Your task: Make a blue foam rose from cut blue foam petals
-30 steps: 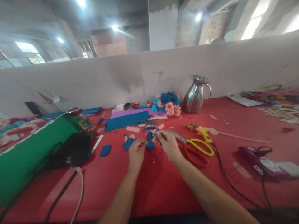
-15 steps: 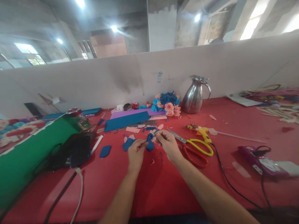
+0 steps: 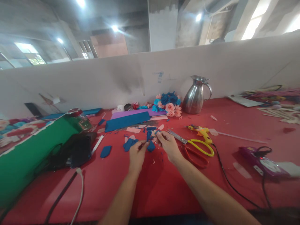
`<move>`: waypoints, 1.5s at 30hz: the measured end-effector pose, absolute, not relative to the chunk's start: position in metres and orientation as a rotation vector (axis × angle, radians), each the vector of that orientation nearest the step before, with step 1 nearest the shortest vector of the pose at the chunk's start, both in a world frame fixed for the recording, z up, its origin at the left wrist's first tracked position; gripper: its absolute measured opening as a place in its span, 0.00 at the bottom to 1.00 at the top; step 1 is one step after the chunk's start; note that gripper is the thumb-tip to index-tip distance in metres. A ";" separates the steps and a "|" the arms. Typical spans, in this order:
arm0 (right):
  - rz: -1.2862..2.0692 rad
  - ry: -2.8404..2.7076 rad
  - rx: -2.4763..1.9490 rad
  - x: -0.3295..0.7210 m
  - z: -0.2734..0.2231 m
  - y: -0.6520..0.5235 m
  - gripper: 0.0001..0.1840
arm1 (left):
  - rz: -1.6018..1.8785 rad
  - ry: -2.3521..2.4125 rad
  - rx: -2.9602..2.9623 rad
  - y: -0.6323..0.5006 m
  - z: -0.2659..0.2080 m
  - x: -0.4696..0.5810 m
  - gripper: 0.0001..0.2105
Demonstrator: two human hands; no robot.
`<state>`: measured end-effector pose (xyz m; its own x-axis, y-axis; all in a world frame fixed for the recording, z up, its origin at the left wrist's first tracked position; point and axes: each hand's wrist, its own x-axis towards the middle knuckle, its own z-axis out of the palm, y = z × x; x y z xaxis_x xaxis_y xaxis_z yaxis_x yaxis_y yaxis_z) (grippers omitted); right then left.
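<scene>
Blue piece point(image 3: 149, 135), between both sets of fingertips: the left hand point(image 3: 137, 153) pinches its lower end; the right hand's point(image 3: 169, 144) fingers are narrowed, their grip unclear. Scissors point(image 3: 185, 141) lie right of them.

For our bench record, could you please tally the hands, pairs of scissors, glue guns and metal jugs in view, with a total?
Left hand and right hand: 2
Scissors: 1
Yellow glue gun: 1
Metal jug: 1
Total: 5
</scene>
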<state>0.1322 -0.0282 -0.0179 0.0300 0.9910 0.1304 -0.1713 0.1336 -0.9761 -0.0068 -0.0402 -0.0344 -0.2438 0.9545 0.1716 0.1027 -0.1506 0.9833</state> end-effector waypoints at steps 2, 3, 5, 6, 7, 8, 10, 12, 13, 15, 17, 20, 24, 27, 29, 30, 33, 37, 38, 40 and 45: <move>1.203 -1.159 -0.997 0.131 -0.021 -0.027 0.17 | 1.436 1.344 1.246 -0.041 -0.033 -0.006 0.06; 1.217 -1.183 -0.997 0.130 -0.023 -0.027 0.14 | 1.413 1.316 1.235 -0.041 -0.033 -0.006 0.07; 1.234 -1.237 -0.996 0.128 -0.027 -0.027 0.12 | 1.394 1.261 1.193 -0.041 -0.034 -0.006 0.09; 1.236 -1.266 -0.996 0.126 -0.030 -0.027 0.13 | 1.396 1.238 1.163 -0.040 -0.035 -0.007 0.10; 1.237 -1.298 -0.995 0.125 -0.032 -0.027 0.14 | 1.402 1.218 1.130 -0.040 -0.035 -0.007 0.10; 1.236 -1.330 -0.994 0.124 -0.034 -0.027 0.14 | 1.410 1.200 1.098 -0.039 -0.036 -0.008 0.11; 1.225 -1.385 -1.001 0.122 -0.038 -0.027 0.16 | 1.415 1.154 1.039 -0.039 -0.035 -0.008 0.11; 1.182 -1.420 -1.019 0.122 -0.040 -0.027 0.16 | 1.406 1.100 0.981 -0.038 -0.034 -0.008 0.11; 1.147 -1.429 -1.032 0.123 -0.040 -0.026 0.15 | 1.400 1.079 0.958 -0.039 -0.034 -0.008 0.11; 1.072 -1.436 -1.058 0.125 -0.040 -0.025 0.11 | 1.388 1.064 0.929 -0.039 -0.032 -0.007 0.11; 1.001 -1.449 -1.089 0.128 -0.038 -0.024 0.09 | 1.386 1.066 0.913 -0.039 -0.032 -0.007 0.11; 0.925 -1.479 -1.147 0.132 -0.035 -0.023 0.10 | 1.396 1.082 0.892 -0.039 -0.032 -0.007 0.11; 0.935 -1.444 -1.195 0.132 -0.030 -0.026 0.16 | 1.405 1.105 0.855 -0.039 -0.033 -0.009 0.13; 0.931 -1.423 -1.200 0.131 -0.029 -0.028 0.20 | 1.415 1.125 0.834 -0.039 -0.034 -0.008 0.14; 0.937 -1.426 -1.174 0.130 -0.029 -0.028 0.17 | 1.421 1.134 0.833 -0.038 -0.034 -0.008 0.14; 0.947 -1.428 -1.158 0.129 -0.029 -0.028 0.15 | 1.428 1.137 0.835 -0.038 -0.034 -0.008 0.14; 0.954 -1.394 -1.128 0.129 -0.027 -0.029 0.12 | 1.493 1.163 0.817 -0.038 -0.032 -0.007 0.14; 0.953 -1.191 -1.094 0.132 -0.020 -0.029 0.13 | 1.609 1.223 0.777 -0.037 -0.028 -0.008 0.13; 0.968 -1.124 -1.085 0.133 -0.019 -0.029 0.13 | 1.625 1.234 0.776 -0.037 -0.028 -0.009 0.14; 1.007 -1.007 -1.069 0.136 -0.018 -0.027 0.14 | 1.640 1.247 0.786 -0.036 -0.029 -0.009 0.14; 1.067 -1.004 -1.047 0.134 -0.020 -0.026 0.17 | 1.640 1.257 0.819 -0.035 -0.032 -0.010 0.13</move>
